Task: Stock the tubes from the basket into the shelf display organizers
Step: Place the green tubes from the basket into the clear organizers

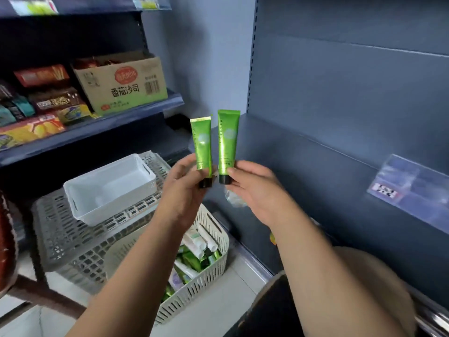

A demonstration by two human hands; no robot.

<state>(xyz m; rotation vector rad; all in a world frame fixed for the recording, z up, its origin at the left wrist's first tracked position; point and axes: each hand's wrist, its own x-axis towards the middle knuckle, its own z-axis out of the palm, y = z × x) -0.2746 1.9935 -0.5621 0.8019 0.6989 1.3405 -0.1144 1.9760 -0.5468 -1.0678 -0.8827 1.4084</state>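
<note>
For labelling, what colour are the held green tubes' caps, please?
Black round caps on the green tubes; head view.

Green tubes with black caps; white slotted basket; grey lattice crate; dark blue shelf

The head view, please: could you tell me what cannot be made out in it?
- Head view, print on the left tube and right tube: too small.
- Head view, basket contents: partly behind the left forearm.
- Head view, shelf label: text blurred.
</note>
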